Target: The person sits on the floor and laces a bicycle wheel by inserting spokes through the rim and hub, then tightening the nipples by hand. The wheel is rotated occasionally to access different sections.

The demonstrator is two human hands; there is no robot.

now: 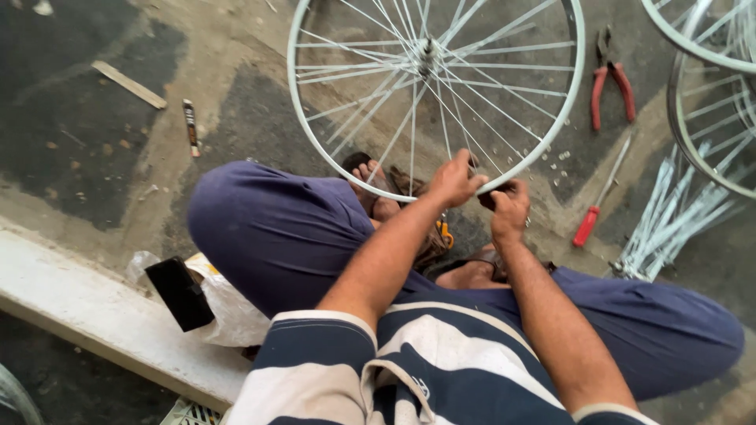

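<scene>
A silver spoked bicycle wheel [551,118] stands upright in front of me, its lower rim resting by my feet. My left hand [454,179] grips the bottom of the rim, fingers curled over it. Just to the right, my right hand [509,209] is closed on a small dark tool held against the rim's underside. The hub [428,53] sits at the top middle with spokes fanning out. An orange-handled tool [445,232] lies under my hands, mostly hidden.
Red-handled pliers [612,79] and a red-handled screwdriver [598,201] lie on the concrete at right. Loose spokes [669,228] pile near more rims [709,94] at far right. A plastic bag with a black object [181,293] rests on the white kerb [87,307] at left.
</scene>
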